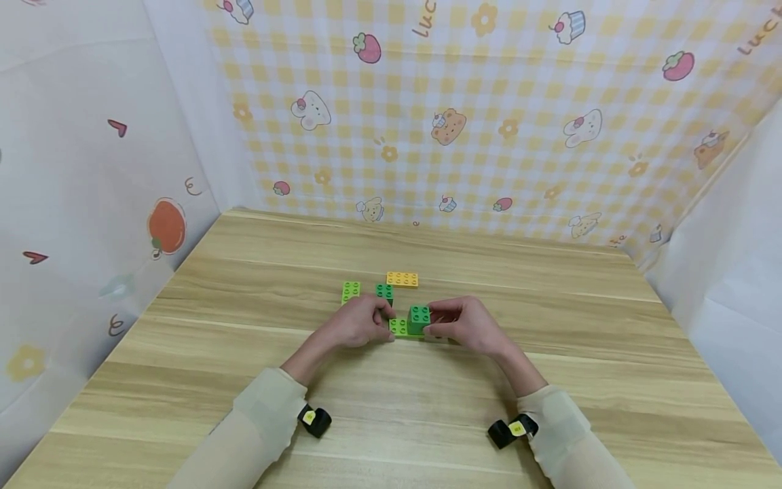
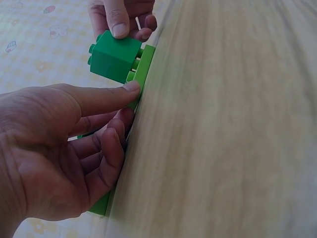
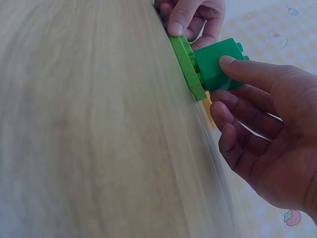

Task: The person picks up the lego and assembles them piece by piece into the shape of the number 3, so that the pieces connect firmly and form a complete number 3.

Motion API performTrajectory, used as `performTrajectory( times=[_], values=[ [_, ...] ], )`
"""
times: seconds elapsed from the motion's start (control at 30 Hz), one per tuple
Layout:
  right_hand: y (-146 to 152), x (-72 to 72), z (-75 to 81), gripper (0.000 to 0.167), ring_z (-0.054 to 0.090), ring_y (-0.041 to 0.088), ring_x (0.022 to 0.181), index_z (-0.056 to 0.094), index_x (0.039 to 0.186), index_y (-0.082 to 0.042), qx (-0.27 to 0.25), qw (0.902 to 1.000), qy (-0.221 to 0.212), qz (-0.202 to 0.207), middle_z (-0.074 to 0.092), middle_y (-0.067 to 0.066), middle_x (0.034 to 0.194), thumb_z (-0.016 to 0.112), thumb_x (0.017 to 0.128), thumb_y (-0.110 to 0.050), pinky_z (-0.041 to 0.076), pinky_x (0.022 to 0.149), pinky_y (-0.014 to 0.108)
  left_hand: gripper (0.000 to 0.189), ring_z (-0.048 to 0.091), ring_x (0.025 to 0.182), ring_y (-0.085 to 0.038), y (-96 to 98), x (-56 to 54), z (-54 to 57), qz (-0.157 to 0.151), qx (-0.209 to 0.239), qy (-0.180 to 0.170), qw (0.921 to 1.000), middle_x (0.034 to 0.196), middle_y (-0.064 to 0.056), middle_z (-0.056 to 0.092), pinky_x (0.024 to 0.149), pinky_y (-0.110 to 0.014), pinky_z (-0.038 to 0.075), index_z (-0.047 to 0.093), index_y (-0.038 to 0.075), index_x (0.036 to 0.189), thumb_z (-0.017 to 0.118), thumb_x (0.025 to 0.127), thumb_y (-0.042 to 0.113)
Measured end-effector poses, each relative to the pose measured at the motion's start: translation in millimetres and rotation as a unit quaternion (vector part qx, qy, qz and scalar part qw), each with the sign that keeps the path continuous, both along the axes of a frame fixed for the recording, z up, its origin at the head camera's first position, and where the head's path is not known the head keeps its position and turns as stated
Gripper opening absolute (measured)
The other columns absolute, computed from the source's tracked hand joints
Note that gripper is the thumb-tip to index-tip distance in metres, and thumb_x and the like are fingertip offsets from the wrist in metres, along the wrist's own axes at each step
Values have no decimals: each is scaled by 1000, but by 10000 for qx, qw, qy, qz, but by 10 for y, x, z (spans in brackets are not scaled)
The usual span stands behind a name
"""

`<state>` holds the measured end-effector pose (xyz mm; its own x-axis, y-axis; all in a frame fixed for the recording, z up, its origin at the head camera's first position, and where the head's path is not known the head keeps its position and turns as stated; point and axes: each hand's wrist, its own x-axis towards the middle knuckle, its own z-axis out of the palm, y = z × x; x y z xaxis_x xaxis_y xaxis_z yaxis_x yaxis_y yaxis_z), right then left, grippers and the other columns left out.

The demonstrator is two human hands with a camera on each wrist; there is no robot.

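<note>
My right hand (image 1: 467, 324) pinches a dark green square brick (image 1: 419, 318) between thumb and fingers. That brick sits tilted over the right part of a flat light green plate brick (image 1: 398, 327), and studs show between the two in the wrist views. At the plate's left end my left hand (image 1: 360, 322) grips it between thumb and fingers, low on the table. In the left wrist view the left thumb (image 2: 111, 97) lies along the plate's edge. The right thumb (image 3: 247, 69) presses one face of the green brick.
Just behind the left hand lie another light green brick (image 1: 351, 291) and a second dark green brick (image 1: 384, 292). A flat yellow-orange brick (image 1: 402, 279) is farther back on the wooden table (image 1: 391, 407). A patterned cloth (image 1: 489, 115) hangs behind the table.
</note>
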<state>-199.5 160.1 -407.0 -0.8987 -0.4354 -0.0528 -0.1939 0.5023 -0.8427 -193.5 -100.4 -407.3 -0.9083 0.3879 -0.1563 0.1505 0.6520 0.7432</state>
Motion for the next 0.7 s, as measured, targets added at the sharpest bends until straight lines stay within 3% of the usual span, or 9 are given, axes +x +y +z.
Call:
performTrajectory(
  times=[0.7],
  values=[
    [-5,19,22,49,70,17,93,71,132,2,255,9994,226,55,79,11,108,85,90,-18,56,74,26,33,57,74,-14,7,11,4,-9,-44,81,10000,84,-2,65,66,-26,46,74,5,115,88,86,12]
  ],
)
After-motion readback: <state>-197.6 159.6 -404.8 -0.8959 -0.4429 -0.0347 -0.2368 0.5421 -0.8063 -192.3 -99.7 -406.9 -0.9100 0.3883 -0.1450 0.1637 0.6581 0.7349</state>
